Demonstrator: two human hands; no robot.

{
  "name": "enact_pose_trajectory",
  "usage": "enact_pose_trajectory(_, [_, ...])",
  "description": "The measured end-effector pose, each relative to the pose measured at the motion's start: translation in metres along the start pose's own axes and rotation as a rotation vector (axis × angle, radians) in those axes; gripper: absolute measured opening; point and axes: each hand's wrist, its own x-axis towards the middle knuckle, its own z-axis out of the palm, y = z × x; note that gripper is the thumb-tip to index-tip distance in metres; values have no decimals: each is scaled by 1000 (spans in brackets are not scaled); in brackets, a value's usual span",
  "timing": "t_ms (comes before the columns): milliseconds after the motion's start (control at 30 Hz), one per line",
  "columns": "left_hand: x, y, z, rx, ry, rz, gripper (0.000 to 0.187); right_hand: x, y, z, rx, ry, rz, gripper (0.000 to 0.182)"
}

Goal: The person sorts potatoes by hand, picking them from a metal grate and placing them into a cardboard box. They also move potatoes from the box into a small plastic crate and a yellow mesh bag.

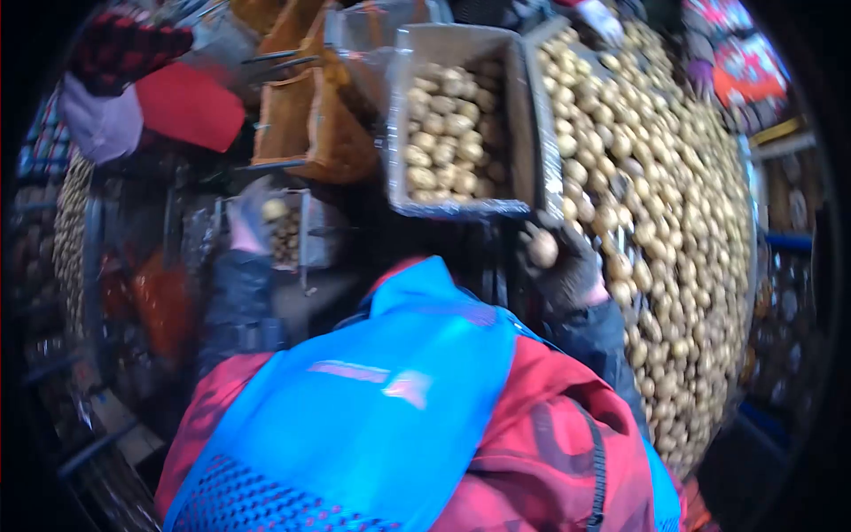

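My right hand, in a dark glove, grips one round, pale brown piece of produce, perhaps a potato or a fruit. It is between the plastic-lined box and a broad heap of the same produce. Over on the left, my left hand, gloved in grey and blurred, has its fingers around another round, pale piece. Just beyond that hand is a smaller container with similar pieces inside. The lined box holds many more of them.
Orange-brown crates or bags stand left of the lined box. Co-workers are around the far side: a purple-gloved hand by the heap, a pale-gloved hand above it, and a person in a red garment at left.
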Motion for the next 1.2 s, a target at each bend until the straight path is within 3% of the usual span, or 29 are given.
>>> enact_pose_trajectory(33, [-19,-51,7,-554,5,-319,44,4,8,-8,-23,-63,-109,36])
enact_pose_trajectory(67, [-7,-20,-17,-1075,-23,-888,44,5,3,-7,189,-105,22,41])
enact_pose_trajectory(133, [19,47,-22,-1002,305,-1005,44,2,4,-6,190,-176,4,50])
enact_pose_trajectory(200, [21,57,8,-747,-216,-423,52,-1,5,0,200,-207,0,53])
enact_pose_trajectory(267, [52,168,24,-1060,-546,-611,56,0,14,-4,184,-241,-89,56])
enact_pose_trajectory(300, [52,201,44,-1198,-703,-574,58,-8,13,5,194,-226,-96,55])
enact_pose_trajectory(333, [49,231,59,-1330,-864,-532,59,-18,11,15,205,-211,-104,53])
enact_pose_trajectory(400, [52,291,76,-1490,-981,-666,62,-38,9,24,97,-141,-122,53])
enact_pose_trajectory(433, [54,286,102,-1628,-1147,-699,61,-42,16,15,162,-236,-160,50])
enact_pose_trajectory(467, [51,297,116,-1303,-917,104,53,-59,22,13,10,-335,-358,46])
enact_pose_trajectory(533, [60,291,139,-1659,-1309,-835,47,-80,18,-9,-162,-127,-346,58])
enact_pose_trajectory(567, [65,298,136,-1489,-1361,-899,45,-92,16,-28,-600,30,-537,48])
enact_pose_trajectory(600, [62,295,138,-1559,-1400,-893,48,-102,18,-47,-1109,231,-777,35])
enact_pose_trajectory(633, [59,295,145,-1674,-1421,-932,52,-115,14,-65,-1099,500,-670,28])
enact_pose_trajectory(667, [58,299,143,-1790,-1413,-983,55,-127,23,-85,-1059,700,-761,29])
enact_pose_trajectory(700, [60,303,146,-1923,-1498,-1030,58,-137,33,-116,-1016,767,-905,34])
enact_pose_trajectory(733, [66,308,151,-2064,-1571,-1075,61,-154,33,-137,-1397,1042,-866,43])
enact_pose_trajectory(800, [68,310,159,-2131,-1580,-1102,65,-172,37,-170,-1632,1022,-827,72])
enact_pose_trajectory(867, [72,313,167,-2151,-1626,-1122,66,-171,48,-175,-1751,1025,-677,89])
enact_pose_trajectory(933, [74,316,171,-2030,-1548,-1146,68,-154,57,-167,-1863,1091,-522,103])
enact_pose_trajectory(1000, [76,317,174,-1979,-1553,-1108,69,-126,39,-161,-1712,1124,-593,105])
enact_pose_trajectory(1033, [77,324,170,-1890,-1485,-1123,69,-117,14,-140,-1601,970,-621,101])
enact_pose_trajectory(1067, [78,324,168,-1885,-1483,-1128,69,-93,5,-141,-1874,991,-806,94])
enact_pose_trajectory(1100, [78,326,168,-1867,-1466,-1133,69,-80,-6,-125,-1917,988,-842,88])
enact_pose_trajectory(1133, [78,330,170,-1848,-1466,-1133,68,-63,-17,-116,-1793,916,-816,82])
enact_pose_trajectory(1167, [78,334,169,-1771,-1436,-1159,67,-48,-35,-109,-1882,822,-708,81])
enact_pose_trajectory(1200, [76,329,177,-1844,-1525,-1165,66,16,-13,-166,-2561,1455,-884,80])
